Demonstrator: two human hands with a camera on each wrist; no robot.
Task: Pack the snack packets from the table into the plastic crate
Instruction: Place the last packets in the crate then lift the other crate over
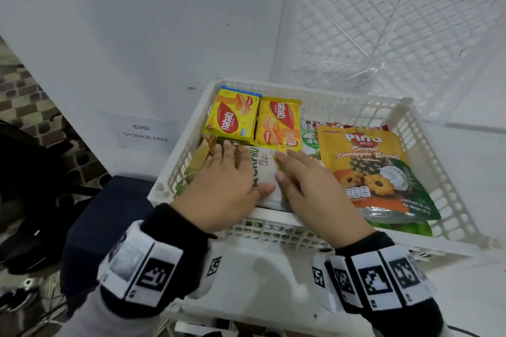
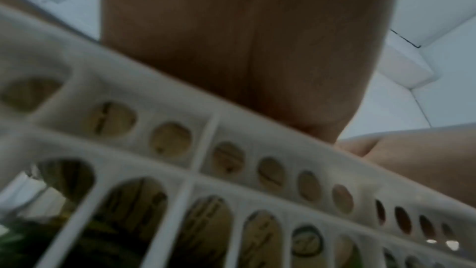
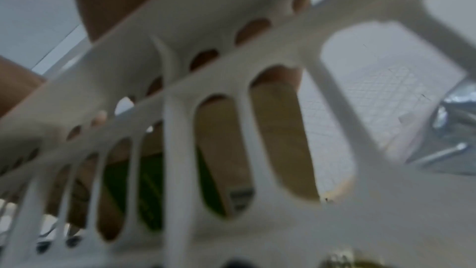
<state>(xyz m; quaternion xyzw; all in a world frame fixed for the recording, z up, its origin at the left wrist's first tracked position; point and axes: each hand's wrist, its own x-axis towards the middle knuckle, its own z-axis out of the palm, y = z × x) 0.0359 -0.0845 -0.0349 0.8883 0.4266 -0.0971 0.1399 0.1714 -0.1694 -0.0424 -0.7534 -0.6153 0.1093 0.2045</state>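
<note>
Under the two hands, the white-and-green printed chips packet (image 1: pixel 264 169) shows only part of its lettering. Beyond the right hand (image 1: pixel 317 194), a white-green packet (image 1: pixel 310 139) is mostly covered by the orange pineapple-biscuit pouch (image 1: pixel 375 169). Both wrist views are blurred, filled by the white perforated plastic crate wall (image 2: pixel 231 170).

Both hands (image 1: pixel 221 189) flat on chips packet (image 1: pixel 267 172)

Black cuffs (image 1: pixel 178 223), white marker-printed wrist bands (image 1: pixel 142 262)

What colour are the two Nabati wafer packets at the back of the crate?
Yellow, with red oval logos; the Nabati wafer packets show best in the head view, inside the white crate.
</note>
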